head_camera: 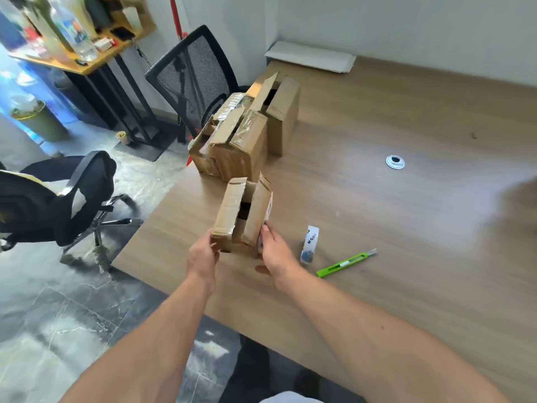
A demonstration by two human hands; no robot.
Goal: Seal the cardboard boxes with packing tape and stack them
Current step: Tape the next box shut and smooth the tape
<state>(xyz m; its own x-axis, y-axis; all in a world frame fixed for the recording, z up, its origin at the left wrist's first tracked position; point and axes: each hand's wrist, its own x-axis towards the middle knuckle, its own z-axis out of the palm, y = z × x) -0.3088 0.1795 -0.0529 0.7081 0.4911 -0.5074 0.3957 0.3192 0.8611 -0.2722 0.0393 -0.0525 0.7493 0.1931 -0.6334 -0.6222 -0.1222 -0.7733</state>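
Small box (242,216) is beat-up brown cardboard with its top flaps open and sticking up, gripped between the left hand (203,257) and right hand (276,254). Behind it sit the crumpled boxes (238,144), shiny with old tape, touching a taller box (283,117) with its flaps up. The tape roll (309,244) stands on edge just to the right.

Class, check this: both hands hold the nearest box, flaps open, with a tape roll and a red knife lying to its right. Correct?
No: the knife is green, not red, as the head view shows. The left hand and right hand do hold the box, and the tape roll lies right of it.
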